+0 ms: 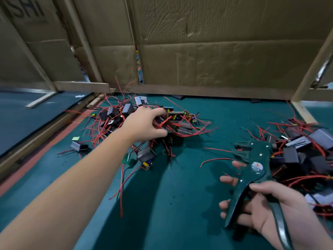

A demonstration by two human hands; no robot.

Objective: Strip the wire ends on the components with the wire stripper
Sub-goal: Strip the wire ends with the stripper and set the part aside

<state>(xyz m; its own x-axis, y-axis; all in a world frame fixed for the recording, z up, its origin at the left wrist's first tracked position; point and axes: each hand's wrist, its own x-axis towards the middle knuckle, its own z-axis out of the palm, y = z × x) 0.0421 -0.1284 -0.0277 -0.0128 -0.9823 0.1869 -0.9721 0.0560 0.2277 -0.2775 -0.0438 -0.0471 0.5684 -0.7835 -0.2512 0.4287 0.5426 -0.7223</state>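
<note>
In the head view, the left hand (pixel 146 123) is reaching out across the green surface (pixel 180 204) into a heap of components (pixel 115 116), small grey and black blocks tangled in red wires. Its fingers are curling down over the middle of that heap, and thumb and fingertips are closing on a component (pixel 175 116) with a brownish frame and on the red wire (pixel 162 124) bunched just beside it. Exactly where the fingertips are touching is partly hidden by the wires.

The right hand (pixel 275 212) is sitting low at the right, holding the wire stripper (pixel 252 177). Its fingers are wrapping round the lower handle, with their tips showing past the handle's left edge, and the thumb is lying across the top near the pivot. The two handles are standing spread apart. The dark green head is pointing away from the person, hovering over the surface with a round label facing up.

A second heap (pixel 306 154) of the same blocks and red wires is lying at the right, just behind the tool's head. Loose red wire pieces (pixel 214 160) are lying between the two heaps. A creased cardboard wall (pixel 225 47) in a wooden frame (pixel 82 86) is standing along the far edge of the surface.
</note>
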